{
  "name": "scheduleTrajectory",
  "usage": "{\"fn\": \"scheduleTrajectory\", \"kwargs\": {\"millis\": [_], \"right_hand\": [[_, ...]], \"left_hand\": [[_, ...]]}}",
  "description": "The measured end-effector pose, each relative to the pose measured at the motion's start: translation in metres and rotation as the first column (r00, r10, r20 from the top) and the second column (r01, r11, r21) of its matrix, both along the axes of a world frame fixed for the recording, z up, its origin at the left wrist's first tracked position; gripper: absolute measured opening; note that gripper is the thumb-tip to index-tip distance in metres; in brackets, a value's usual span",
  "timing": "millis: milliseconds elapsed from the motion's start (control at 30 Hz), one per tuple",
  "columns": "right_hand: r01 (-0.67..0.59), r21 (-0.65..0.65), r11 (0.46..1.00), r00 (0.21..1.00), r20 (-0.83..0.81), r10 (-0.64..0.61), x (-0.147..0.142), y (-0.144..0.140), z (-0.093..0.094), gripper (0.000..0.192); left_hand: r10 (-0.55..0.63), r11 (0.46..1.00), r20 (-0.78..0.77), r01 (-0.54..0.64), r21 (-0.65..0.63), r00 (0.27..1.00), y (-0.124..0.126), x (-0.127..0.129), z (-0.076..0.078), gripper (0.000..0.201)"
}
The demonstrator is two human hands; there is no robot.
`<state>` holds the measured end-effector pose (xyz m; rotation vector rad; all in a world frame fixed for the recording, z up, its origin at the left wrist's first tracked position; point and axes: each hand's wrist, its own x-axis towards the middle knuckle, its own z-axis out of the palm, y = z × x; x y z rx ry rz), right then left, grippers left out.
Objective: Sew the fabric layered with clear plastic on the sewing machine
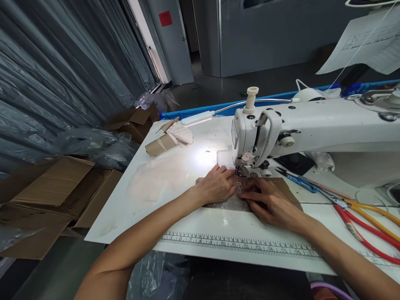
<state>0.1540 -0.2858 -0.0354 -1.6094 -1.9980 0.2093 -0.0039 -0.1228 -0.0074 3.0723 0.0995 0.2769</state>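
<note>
My left hand (217, 185) and my right hand (268, 202) rest side by side on a thin sheer piece of fabric (228, 204) that lies over a brown card (286, 187) on the white table (175, 216). Both hands press the fabric flat just in front of the needle area (239, 171) of a white sewing machine (312, 125). The fingertips of both hands almost meet below the presser foot. A small pale fabric flower (248, 157) sits on the machine head above the needle.
Blue-handled snips (296, 180) and red and orange-handled scissors (365, 227) lie at the right. A printed ruler (240, 242) runs along the table's front edge. A folded card bundle (165, 139) lies far left, under a lamp (196, 119). Cardboard boxes (53, 196) stand beside the table.
</note>
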Motion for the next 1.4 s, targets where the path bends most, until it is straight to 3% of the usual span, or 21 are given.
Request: {"fn": "scheduleTrajectory", "kwargs": {"millis": [267,633,1000,1400], "right_hand": [[0.066,0.029,0.997,0.998,-0.010,-0.065,-0.002,0.004,-0.005,0.033],[0.076,0.041,0.996,0.997,-0.024,-0.075,-0.003,0.006,-0.003,0.037],[0.090,0.082,0.993,0.996,-0.003,-0.090,-0.003,0.007,-0.005,0.032],[0.087,0.062,0.994,0.996,-0.002,-0.087,-0.003,0.005,-0.006,0.032]], "left_hand": [[0.003,0.998,-0.031,-0.001,0.069,1.000,0.015,0.006,0.002,0.036],[-0.037,0.996,-0.013,0.036,-0.076,0.999,0.021,-0.003,0.005,0.037],[-0.013,0.998,0.066,0.017,-0.059,0.998,0.024,-0.002,-0.010,0.042],[-0.011,0.995,0.117,0.022,-0.094,0.993,0.024,-0.004,-0.013,0.041]]}}
